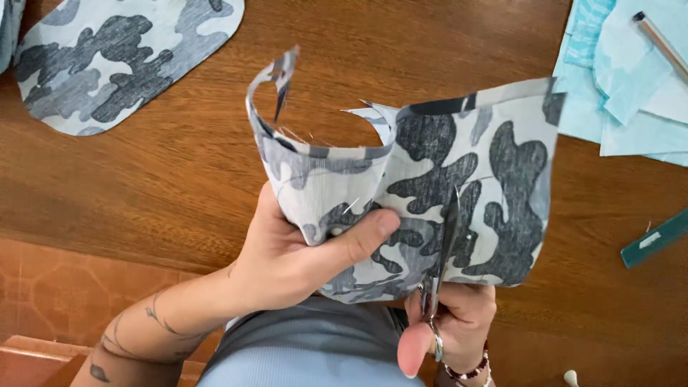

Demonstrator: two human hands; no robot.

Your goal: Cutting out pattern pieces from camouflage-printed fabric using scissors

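Fingers first: the left hand (301, 261) was pinched shut on a piece of grey camouflage fabric (430, 193), thumb (362, 236) flat across its front, the other fingers hidden behind the cloth. Right hand (448, 319), at about 5 o'clock from the left, was curled closed through the handles of a pair of scissors (438, 272); a beaded bracelet (469, 370) showed at that wrist. Blades ran upward toward 12 o'clock into the fabric's lower edge and lay close together; how far they gaped could not be told.

Fabric was held up off the table (179, 172), between both hands, the left gripping its lower left portion, the scissors entering just right of that thumb. A cut strip (276, 86) curled up at 11 o'clock.

Handling, as judged: light, thin woven cloth, soft and floppy, sagging where unsupported, not slippery, edges likely to fray. A pin (350, 206) appeared to sit near the thumb, so a grip close beside the cut line, clear of pin and blades, looked best to keep it taut.

Farther out: a rounded camouflage piece (115, 61) lay on the table at 10 o'clock; pale blue fabric pieces (631, 79) with a slim pen-like stick (663, 43) at 2 o'clock; a teal ruler (656, 238) at 3 o'clock.
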